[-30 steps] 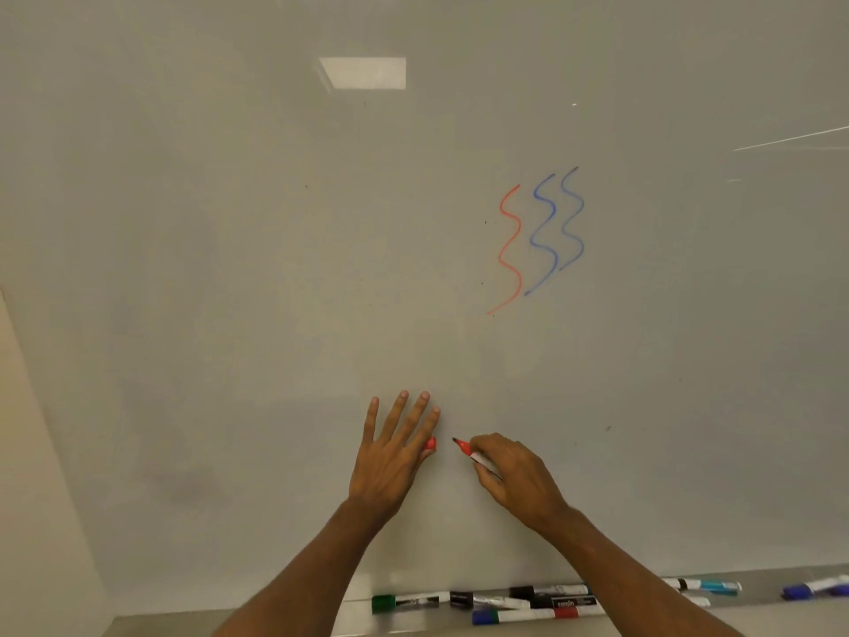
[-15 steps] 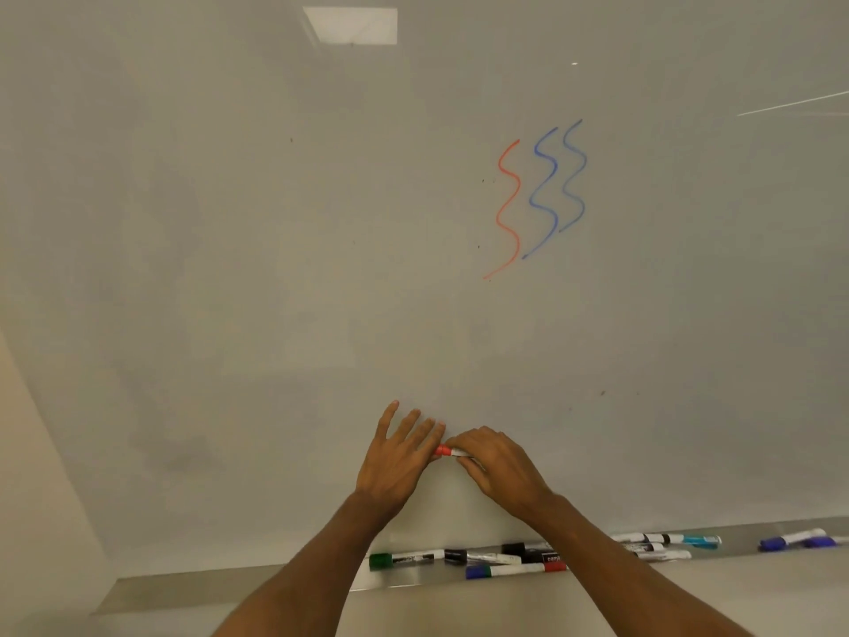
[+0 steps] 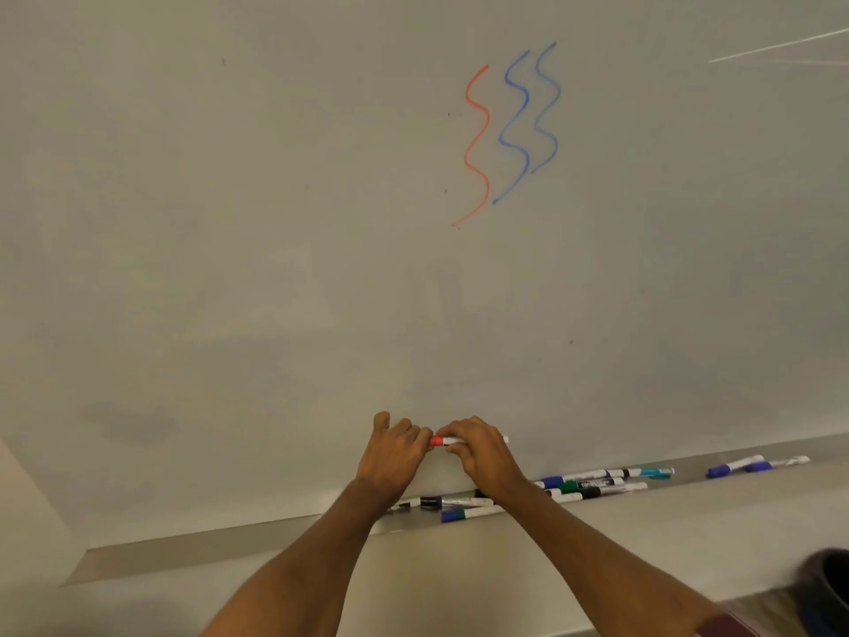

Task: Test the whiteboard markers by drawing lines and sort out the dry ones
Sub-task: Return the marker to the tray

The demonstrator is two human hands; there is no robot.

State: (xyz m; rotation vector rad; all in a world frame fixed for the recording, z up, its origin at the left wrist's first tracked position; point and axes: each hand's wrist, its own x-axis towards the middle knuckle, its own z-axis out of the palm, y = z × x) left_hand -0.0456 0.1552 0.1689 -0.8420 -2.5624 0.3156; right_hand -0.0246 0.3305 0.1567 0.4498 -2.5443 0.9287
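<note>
We hold the red marker (image 3: 443, 441) level in front of the whiteboard (image 3: 229, 223), low and centre in the frame, just above the tray (image 3: 220, 542). Our left hand (image 3: 395, 457) pinches the red cap end with curled fingers. Our right hand (image 3: 482, 452) wraps curled fingers round the white barrel, and the two hands almost meet.

Three test strokes stand in the upper right of the board: one red wavy line (image 3: 478, 144) and two blue wavy lines (image 3: 517, 126). All three look solid, so we judge three markers tested and writing. Two blue-capped markers (image 3: 735, 466) lie apart at the right end of the tray, likely the ones already sorted. The heap of loose markers (image 3: 592, 487) below our right hand looks untested, so most of the work remains.

Our fingers cover the join of cap and barrel, so we cannot tell whether the cap is fully seated. Our forearms hide part of the heap, so we cannot count it. Its labels are too small to read. A dark round object (image 3: 827, 586) is cut off at the lower right edge and we cannot identify it.
</note>
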